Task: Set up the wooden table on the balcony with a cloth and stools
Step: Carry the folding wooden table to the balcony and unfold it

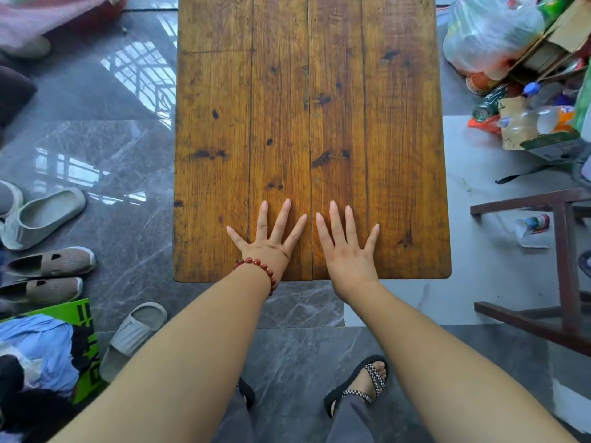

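A bare wooden table (307,100) of orange-brown planks stretches away from me in the middle of the view. My left hand (267,238), with a red bead bracelet on the wrist, lies flat on the near end, fingers spread. Beside it my right hand (347,244) also lies flat with fingers apart. Neither hand holds anything. No cloth lies on the table. A dark wooden stool frame (563,260) stands on the floor to the right of the table's near corner.
Several shoes and slippers (44,215) line the grey marble floor on the left, with a green bag (84,343) and clothes below them. At the upper right sits a pile of plastic bags (489,30), bottles and cardboard (515,123). My sandalled feet (361,385) stand at the table's near edge.
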Tool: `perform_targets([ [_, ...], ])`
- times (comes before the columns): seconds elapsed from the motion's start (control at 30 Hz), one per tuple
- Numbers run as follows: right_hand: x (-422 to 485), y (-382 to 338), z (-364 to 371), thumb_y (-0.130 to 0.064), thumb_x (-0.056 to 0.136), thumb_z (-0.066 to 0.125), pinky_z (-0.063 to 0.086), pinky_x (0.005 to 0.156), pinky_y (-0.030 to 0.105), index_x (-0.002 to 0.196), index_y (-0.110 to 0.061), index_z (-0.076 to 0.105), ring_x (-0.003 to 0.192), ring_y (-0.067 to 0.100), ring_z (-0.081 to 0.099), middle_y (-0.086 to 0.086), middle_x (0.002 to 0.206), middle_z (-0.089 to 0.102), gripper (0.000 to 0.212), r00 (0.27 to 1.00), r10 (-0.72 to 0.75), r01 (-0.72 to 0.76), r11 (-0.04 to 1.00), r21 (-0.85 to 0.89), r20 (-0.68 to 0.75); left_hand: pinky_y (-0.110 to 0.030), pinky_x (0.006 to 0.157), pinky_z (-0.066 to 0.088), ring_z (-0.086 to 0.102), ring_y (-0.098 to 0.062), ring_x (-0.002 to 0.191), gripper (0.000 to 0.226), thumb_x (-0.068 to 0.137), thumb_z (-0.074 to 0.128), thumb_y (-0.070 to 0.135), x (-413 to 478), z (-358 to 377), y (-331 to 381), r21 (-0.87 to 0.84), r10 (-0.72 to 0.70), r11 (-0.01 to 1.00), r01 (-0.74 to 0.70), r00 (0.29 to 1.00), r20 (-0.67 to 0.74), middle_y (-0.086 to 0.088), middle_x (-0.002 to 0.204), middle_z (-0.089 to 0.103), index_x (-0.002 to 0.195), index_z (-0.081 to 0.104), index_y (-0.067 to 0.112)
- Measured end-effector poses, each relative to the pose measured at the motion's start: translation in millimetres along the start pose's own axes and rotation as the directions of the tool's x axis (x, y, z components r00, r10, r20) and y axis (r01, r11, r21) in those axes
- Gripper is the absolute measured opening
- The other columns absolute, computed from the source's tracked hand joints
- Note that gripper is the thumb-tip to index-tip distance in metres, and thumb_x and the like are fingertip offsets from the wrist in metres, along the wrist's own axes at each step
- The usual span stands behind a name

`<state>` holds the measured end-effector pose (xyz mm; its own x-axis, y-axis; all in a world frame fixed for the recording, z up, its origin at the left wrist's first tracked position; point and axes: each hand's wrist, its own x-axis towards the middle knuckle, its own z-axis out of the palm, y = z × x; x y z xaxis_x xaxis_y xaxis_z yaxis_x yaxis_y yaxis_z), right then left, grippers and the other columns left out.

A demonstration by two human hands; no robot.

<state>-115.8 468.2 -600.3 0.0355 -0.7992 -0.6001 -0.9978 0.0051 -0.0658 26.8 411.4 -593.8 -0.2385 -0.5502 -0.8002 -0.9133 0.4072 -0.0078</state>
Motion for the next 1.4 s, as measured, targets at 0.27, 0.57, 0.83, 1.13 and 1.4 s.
perform_targets([
  [0.27, 1.6, -0.1, 0.0, 0.0, 0.084, 0.057, -0.004, 0.104, 0.072, 0.139, -0.016, -0.036, 0.138, 0.034, -0.033, 0.012, 0.147, -0.041, 0.109, 1.0, -0.009, 0.009, 1.0, -0.019, 0.009, -0.082, 0.091, 0.002, -0.047, -0.039, 0.125, 0.135, 0.075, 0.064, -0.009, 1.4, 2.3, -0.6, 0.03, -0.007, 1.0, 0.007, 1.0, -0.004, 0.0, 0.12, -0.066, 0.103, -0.059, 0.039],
  [0.57, -11.4, -4.9, 6.0, -0.006, 0.083, 0.06, 0.005, 0.109, 0.069, 0.142, -0.016, -0.031, 0.141, 0.033, -0.028, 0.011, 0.15, -0.037, 0.11, 1.0, 0.021, -0.022, 0.996, -0.092, -0.018, -0.08, 0.094, 0.011, -0.038, -0.038, 0.132, 0.134, 0.077, 0.068, 0.003, -12.1, 21.3, -1.7, 0.072, 0.016, 0.997, -0.005, 0.988, -0.151, -0.001, 0.129, -0.061, 0.111, -0.058, 0.035],
  [0.83, -17.1, -8.9, 22.3, -0.005, 0.09, 0.052, 0.006, 0.106, 0.071, 0.145, -0.013, -0.026, 0.142, 0.038, -0.023, 0.015, 0.152, -0.031, 0.096, 0.994, 0.017, -0.03, 0.991, -0.128, -0.105, -0.078, 0.096, 0.011, -0.036, -0.035, 0.135, 0.127, 0.075, 0.069, 0.019, -17.8, 33.2, -1.7, 0.092, 0.046, 0.995, -0.026, 0.973, -0.226, 0.0, 0.14, -0.05, 0.13, -0.044, 0.034],
  [1.13, -17.1, -2.2, 17.2, -0.004, 0.086, 0.056, 0.007, 0.109, 0.067, 0.145, -0.016, -0.026, 0.142, 0.035, -0.024, 0.012, 0.151, -0.034, 0.102, 0.997, 0.008, -0.017, 0.991, -0.129, -0.07, -0.078, 0.097, 0.011, -0.036, -0.035, 0.135, 0.13, 0.074, 0.072, 0.024, -12.9, 28.6, 0.9, 0.113, 0.023, 0.994, 0.001, 0.977, -0.214, 0.001, 0.139, -0.051, 0.128, -0.045, 0.036],
  [1.4, -38.0, -5.7, -2.2, -0.005, 0.085, 0.062, 0.02, 0.116, 0.051, 0.151, -0.019, -0.007, 0.146, 0.03, -0.009, 0.0, 0.157, -0.02, 0.097, 0.998, -0.055, 0.054, 0.997, 0.062, 0.012, -0.071, 0.105, 0.015, -0.016, -0.037, 0.143, 0.121, 0.073, 0.073, 0.05, -30.7, 0.8, 9.9, 0.118, 0.067, 0.992, -0.048, 0.985, -0.157, -0.004, 0.153, -0.029, 0.145, -0.023, 0.031],
])
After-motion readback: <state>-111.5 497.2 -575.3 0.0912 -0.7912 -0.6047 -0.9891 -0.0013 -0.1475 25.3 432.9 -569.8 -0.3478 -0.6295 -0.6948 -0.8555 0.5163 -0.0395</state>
